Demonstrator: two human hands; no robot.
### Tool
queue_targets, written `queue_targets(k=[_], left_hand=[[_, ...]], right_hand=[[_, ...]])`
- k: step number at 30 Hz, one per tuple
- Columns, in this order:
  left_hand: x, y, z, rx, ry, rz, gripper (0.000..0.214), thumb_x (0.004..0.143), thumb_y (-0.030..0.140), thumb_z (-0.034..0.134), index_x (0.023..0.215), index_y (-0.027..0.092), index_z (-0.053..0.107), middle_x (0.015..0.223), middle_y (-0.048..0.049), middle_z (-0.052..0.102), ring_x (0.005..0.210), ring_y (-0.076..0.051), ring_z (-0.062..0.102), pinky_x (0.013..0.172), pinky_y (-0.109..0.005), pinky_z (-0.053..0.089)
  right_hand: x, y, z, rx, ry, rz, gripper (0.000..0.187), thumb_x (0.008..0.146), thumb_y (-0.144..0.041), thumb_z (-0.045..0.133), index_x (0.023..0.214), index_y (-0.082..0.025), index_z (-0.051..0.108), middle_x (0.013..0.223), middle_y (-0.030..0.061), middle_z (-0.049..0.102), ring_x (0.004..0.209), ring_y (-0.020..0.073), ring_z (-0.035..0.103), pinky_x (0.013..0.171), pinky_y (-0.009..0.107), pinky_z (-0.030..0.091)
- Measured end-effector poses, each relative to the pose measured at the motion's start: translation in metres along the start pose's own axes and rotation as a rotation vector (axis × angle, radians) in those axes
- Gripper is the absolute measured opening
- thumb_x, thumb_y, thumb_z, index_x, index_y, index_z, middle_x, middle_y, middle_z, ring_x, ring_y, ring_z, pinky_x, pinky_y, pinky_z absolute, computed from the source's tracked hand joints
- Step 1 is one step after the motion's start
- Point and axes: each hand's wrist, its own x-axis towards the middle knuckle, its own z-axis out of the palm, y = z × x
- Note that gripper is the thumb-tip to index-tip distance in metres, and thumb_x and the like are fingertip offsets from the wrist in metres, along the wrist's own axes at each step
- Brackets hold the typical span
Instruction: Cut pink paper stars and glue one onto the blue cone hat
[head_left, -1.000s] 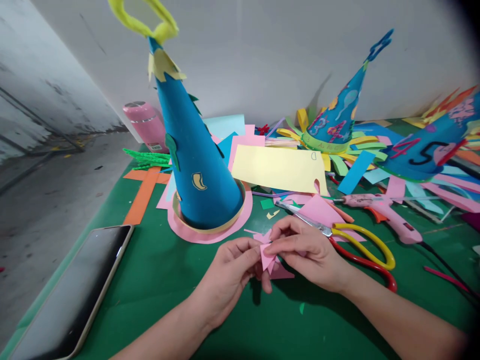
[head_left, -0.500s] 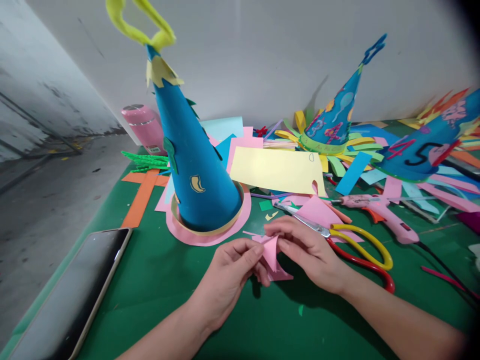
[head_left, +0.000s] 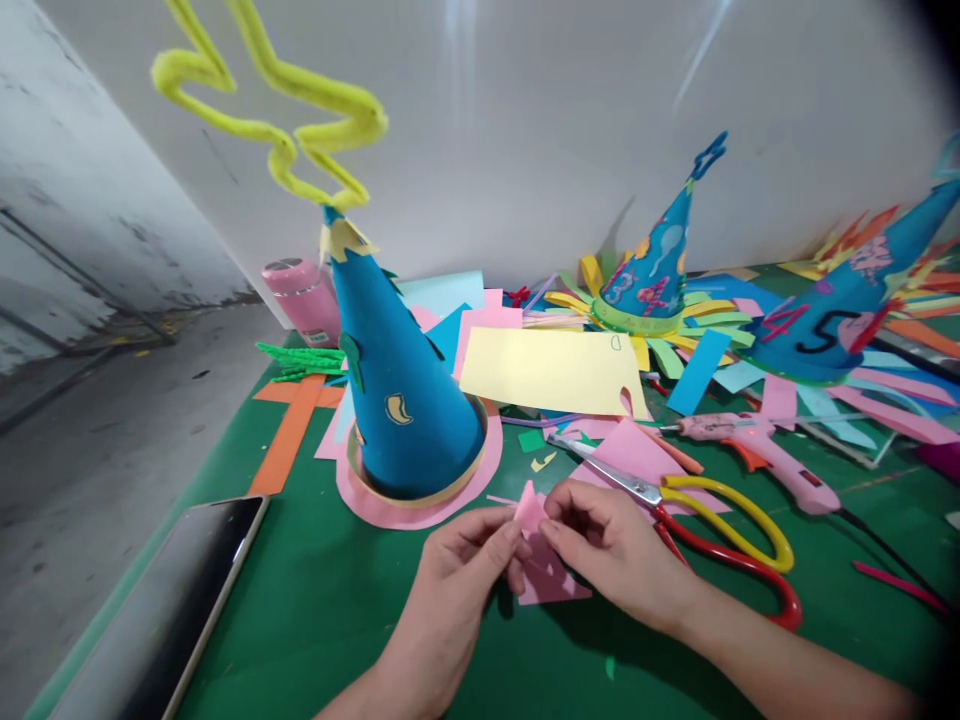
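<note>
A small folded piece of pink paper [head_left: 529, 510] is pinched between both hands, low over the table. My left hand [head_left: 465, 570] grips its left side with thumb and fingers. From the right, my right hand [head_left: 616, 552] presses thumb against fingers at its other edge. Flat under them lies another pink paper scrap [head_left: 551, 588]. Beside my right hand rest large scissors [head_left: 716, 535] with one yellow and one red handle. To the left stands a blue paper cone hat [head_left: 409, 400] with a pink brim, green leaf shapes and a yellow pipe-cleaner shape [head_left: 322, 95] on its tip.
A pink glue gun [head_left: 772, 450] with a black cord lies at right. Two more decorated cone hats [head_left: 652, 265] stand behind, among paper strips. A phone [head_left: 165, 600], a pink bottle [head_left: 301, 300] and a yellow sheet [head_left: 551, 370] are also on the green table [head_left: 300, 620].
The view has tilted up, so things sit lower. My right fingers have shifted on the folded pink paper, whose folded tip now points upward between my hands.
</note>
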Motion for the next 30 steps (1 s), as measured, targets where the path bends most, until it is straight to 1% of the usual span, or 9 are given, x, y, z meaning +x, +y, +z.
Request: queue_targets(k=[3,6,9,11,13,15,18,24,30], left_hand=[[0.000,0.005,-0.001,0.069,-0.055,-0.012,0.013,0.071,0.027,0.064,0.078,0.016,0.065,0.068,-0.0010,0.060,0.059,-0.008,0.047,0.055,-0.019,0.038],[0.001,0.007,-0.001,0.096,-0.068,-0.022,0.012,0.070,0.026,0.065,0.069,0.014,0.064,0.061,0.0009,0.056,0.056,-0.007,0.045,0.053,-0.018,0.036],[0.001,0.003,-0.001,-0.009,-0.072,-0.049,0.014,0.072,0.026,0.063,0.067,0.013,0.064,0.059,0.0010,0.055,0.054,-0.007,0.045,0.053,-0.018,0.037],[0.001,0.000,-0.001,-0.109,-0.069,-0.061,0.014,0.074,0.025,0.061,0.069,0.013,0.065,0.060,0.0000,0.056,0.054,-0.007,0.046,0.054,-0.019,0.038],[0.001,-0.002,-0.001,-0.170,-0.059,-0.065,0.014,0.075,0.024,0.060,0.069,0.012,0.065,0.059,0.0002,0.055,0.053,-0.007,0.046,0.055,-0.019,0.039],[-0.001,-0.003,0.000,-0.190,-0.055,-0.065,0.013,0.075,0.023,0.060,0.069,0.012,0.066,0.059,0.0004,0.055,0.053,-0.007,0.046,0.054,-0.019,0.039],[-0.002,-0.004,0.001,-0.159,-0.061,-0.042,0.011,0.075,0.022,0.060,0.072,0.014,0.067,0.059,0.0005,0.056,0.054,-0.007,0.047,0.053,-0.019,0.039],[-0.002,-0.002,0.002,-0.040,-0.071,0.023,0.011,0.074,0.023,0.061,0.069,0.015,0.067,0.060,-0.0004,0.060,0.057,-0.010,0.050,0.058,-0.022,0.040],[-0.006,-0.002,0.006,0.031,0.012,0.028,0.014,0.071,0.026,0.063,0.063,0.014,0.066,0.054,-0.0009,0.059,0.056,-0.013,0.051,0.058,-0.025,0.039]], right_hand=[[0.001,-0.002,-0.006,-0.100,-0.079,-0.020,0.013,0.077,-0.014,0.051,0.064,-0.017,0.048,0.055,-0.0047,0.047,0.048,0.0071,0.041,0.043,0.017,0.032],[0.000,-0.003,-0.008,-0.122,-0.128,-0.041,0.013,0.076,-0.013,0.051,0.064,-0.017,0.048,0.054,-0.0049,0.047,0.047,0.0070,0.041,0.043,0.017,0.033],[0.000,-0.003,-0.006,-0.086,-0.078,-0.074,0.005,0.078,-0.019,0.053,0.074,-0.017,0.052,0.063,-0.0020,0.053,0.054,0.0090,0.046,0.048,0.019,0.038],[-0.001,-0.002,-0.004,-0.056,-0.047,-0.090,0.011,0.077,-0.026,0.057,0.083,-0.017,0.054,0.071,-0.0002,0.055,0.060,0.0104,0.048,0.051,0.020,0.041],[-0.002,-0.001,-0.002,-0.053,-0.024,-0.105,0.015,0.077,-0.030,0.058,0.083,-0.018,0.054,0.073,0.0004,0.055,0.062,0.0113,0.049,0.053,0.021,0.041],[-0.003,-0.001,-0.002,-0.079,-0.003,-0.129,0.013,0.080,-0.031,0.055,0.078,-0.018,0.056,0.070,0.0005,0.056,0.063,0.0119,0.050,0.054,0.022,0.041],[-0.003,-0.001,-0.003,-0.117,0.031,-0.163,0.015,0.082,-0.029,0.051,0.075,-0.017,0.057,0.066,0.0001,0.056,0.061,0.0117,0.050,0.053,0.022,0.040],[-0.002,-0.001,-0.004,-0.086,0.029,-0.202,0.014,0.083,-0.026,0.051,0.074,-0.017,0.057,0.066,0.0003,0.058,0.059,0.0109,0.052,0.053,0.021,0.040],[-0.002,-0.002,-0.003,-0.028,0.036,-0.203,0.014,0.083,-0.024,0.050,0.072,-0.017,0.056,0.063,-0.0003,0.057,0.055,0.0098,0.052,0.050,0.019,0.040]])
